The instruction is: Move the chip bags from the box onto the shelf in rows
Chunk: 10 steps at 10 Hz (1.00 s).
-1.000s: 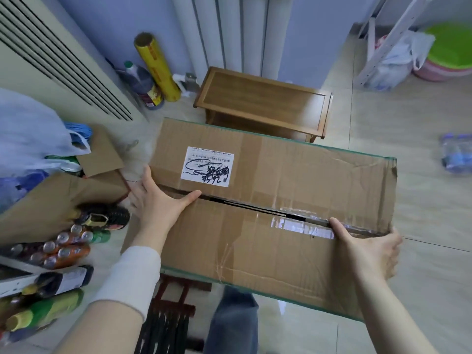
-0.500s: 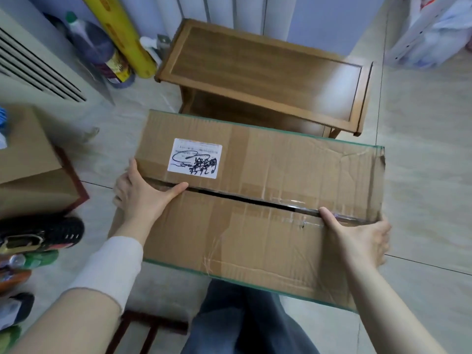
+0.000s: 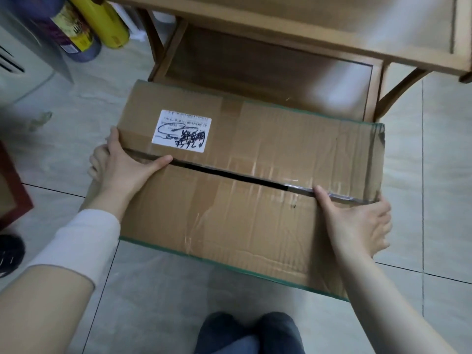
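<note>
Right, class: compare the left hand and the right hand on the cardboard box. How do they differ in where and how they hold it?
The left hand grips the box at its left end, near the white label; the right hand grips the right end, by the taped seam. The left arm wears a white sleeve; the right arm is bare. Both lay a thumb on top along the flap gap, fingers wrapped round the side.

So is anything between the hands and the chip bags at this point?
Yes. The cardboard box has both top flaps down, with only a dark slit along the seam, so no bags are visible. The left hand and right hand grip its two ends. The wooden shelf just beyond looks unobstructed.
</note>
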Each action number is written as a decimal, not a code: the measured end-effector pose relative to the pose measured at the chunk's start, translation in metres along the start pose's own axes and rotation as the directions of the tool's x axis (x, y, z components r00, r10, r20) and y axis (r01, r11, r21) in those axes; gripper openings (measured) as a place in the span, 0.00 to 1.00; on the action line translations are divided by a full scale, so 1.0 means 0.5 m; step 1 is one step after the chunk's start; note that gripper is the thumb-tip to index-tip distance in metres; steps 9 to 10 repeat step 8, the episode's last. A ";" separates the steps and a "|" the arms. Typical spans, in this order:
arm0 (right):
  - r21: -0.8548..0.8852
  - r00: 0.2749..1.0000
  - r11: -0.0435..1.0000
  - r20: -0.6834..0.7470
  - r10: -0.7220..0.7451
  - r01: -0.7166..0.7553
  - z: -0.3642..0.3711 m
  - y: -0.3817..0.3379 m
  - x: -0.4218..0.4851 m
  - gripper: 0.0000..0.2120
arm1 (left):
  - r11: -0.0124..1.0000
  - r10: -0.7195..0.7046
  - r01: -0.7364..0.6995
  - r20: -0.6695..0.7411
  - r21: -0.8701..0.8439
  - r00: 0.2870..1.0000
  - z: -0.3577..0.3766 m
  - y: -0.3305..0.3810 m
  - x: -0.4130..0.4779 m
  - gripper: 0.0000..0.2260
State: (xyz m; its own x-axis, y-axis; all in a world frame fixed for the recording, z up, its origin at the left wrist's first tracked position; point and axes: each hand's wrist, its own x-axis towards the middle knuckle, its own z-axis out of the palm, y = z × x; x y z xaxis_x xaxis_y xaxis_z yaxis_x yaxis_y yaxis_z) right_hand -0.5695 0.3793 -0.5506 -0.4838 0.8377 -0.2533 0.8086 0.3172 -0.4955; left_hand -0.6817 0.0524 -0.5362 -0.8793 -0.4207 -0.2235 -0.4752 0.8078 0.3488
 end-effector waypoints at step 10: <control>-0.397 0.767 0.658 0.390 -0.510 0.640 -0.147 -0.122 -0.082 0.28 | 0.711 0.491 -0.639 0.444 0.292 0.749 -0.126 0.140 -0.118 0.28</control>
